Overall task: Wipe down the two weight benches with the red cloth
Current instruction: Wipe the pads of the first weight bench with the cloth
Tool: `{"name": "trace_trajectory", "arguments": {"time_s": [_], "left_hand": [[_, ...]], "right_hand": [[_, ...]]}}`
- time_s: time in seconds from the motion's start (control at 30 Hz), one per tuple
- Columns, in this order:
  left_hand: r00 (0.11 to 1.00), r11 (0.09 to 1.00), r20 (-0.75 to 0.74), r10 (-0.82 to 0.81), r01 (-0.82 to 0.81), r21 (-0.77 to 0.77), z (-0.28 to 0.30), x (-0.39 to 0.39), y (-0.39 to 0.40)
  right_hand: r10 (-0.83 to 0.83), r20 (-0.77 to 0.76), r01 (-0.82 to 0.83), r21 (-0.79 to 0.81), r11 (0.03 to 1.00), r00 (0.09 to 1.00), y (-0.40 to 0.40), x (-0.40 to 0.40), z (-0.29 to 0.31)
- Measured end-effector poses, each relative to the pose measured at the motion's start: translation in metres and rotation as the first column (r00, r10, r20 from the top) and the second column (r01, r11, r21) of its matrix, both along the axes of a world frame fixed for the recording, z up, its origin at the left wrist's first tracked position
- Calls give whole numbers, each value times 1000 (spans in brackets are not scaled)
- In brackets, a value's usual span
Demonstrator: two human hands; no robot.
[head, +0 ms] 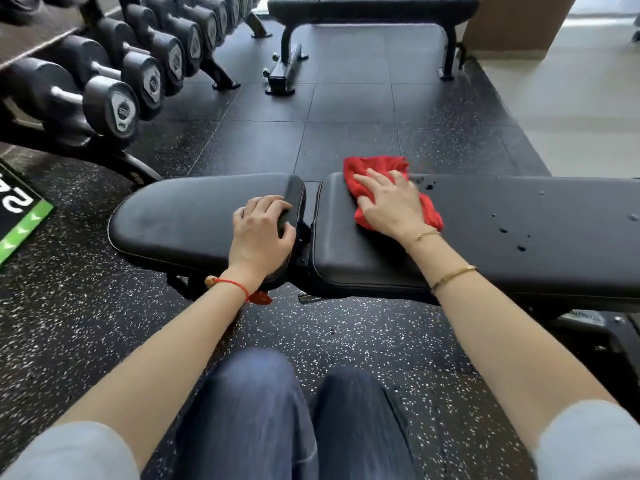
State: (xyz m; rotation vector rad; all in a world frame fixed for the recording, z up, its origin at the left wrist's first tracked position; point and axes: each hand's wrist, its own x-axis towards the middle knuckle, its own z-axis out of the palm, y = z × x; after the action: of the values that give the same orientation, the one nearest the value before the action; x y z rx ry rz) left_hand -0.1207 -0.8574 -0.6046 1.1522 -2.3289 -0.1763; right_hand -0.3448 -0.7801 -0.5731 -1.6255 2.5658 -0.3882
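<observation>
Droplets point(503, 231) dot near bench point(519, 268) as flat right hand point(389, 204) presses red cloth point(377, 164), left hand point(259, 233) gripping seat pad point(180, 216); upper bench point(381, 5) likely awaits.

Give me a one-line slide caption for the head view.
Right hand presses the red cloth on the near bench, left hand grips its seat pad; droplets lie beyond the cloth.

One wide head-worn camera looks forward and down. The counter point(194, 216) is near, a second bench point(381, 5) far.
</observation>
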Motion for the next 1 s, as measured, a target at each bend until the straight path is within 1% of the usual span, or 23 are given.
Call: {"name": "trace_trajectory", "arguments": {"time_s": [0.1, 0.13, 0.2, 0.27, 0.37, 0.47, 0.53, 0.6, 0.7, 0.77, 0.83, 0.9, 0.93, 1.0], "left_hand": [[1000, 1000, 9, 8, -8, -8, 0, -1, 1], [1000, 1000, 11, 9, -9, -9, 0, -1, 2], [1000, 1000, 13, 13, -13, -13, 1, -2, 3], [1000, 1000, 12, 11, -11, -16, 1, -2, 4], [1000, 1000, 6, 2, -2, -16, -1, -1, 4], [1000, 1000, 8, 1, -1, -18, -2, -1, 3], [1000, 1000, 6, 1, -1, -19, -3, -1, 3], [1000, 1000, 3, 0, 0, -17, -3, -1, 2], [1000, 1000, -14, -5, 5, -16, -4, 1, 0], [1000, 1000, -27, -7, 7, -14, -5, 1, 0], [999, 1000, -31, -14, 14, -17, -6, 2, -1], [999, 1000, -32, -24, 23, -21, -6, 3, 0], [999, 999, -30, -27, 27, -22, -7, 3, 0], [999, 999, -17, -28, 27, -25, -7, 2, 1]], "right_hand": [[180, -23, -180, -24, 983, 983, 1, 34, -3], [218, -21, -218, -32, 975, 976, 9, 40, -4], [242, -24, -243, -54, 969, 970, 31, 40, -7], [214, -30, -216, -89, 972, 976, 54, 29, -12], [74, -41, -78, -109, 991, 996, 65, -5, -13], [-131, -30, 129, -70, 989, 991, 45, -41, -8], [-204, -2, 204, -34, 978, 979, 23, -49, -3], [-159, -9, 159, -13, 987, 987, 2, -39, 0], [41, -24, -41, -14, 999, 999, -8, -4, 0], [171, -16, -171, -26, 985, 985, 7, 15, -3], [242, -22, -243, -54, 968, 970, 31, 21, -8], [230, -38, -233, -88, 969, 972, 51, 9, -11], [183, -50, -187, -99, 977, 982, 55, -3, -11], [15, -77, -22, -90, 996, 997, 54, -32, -11]]}}
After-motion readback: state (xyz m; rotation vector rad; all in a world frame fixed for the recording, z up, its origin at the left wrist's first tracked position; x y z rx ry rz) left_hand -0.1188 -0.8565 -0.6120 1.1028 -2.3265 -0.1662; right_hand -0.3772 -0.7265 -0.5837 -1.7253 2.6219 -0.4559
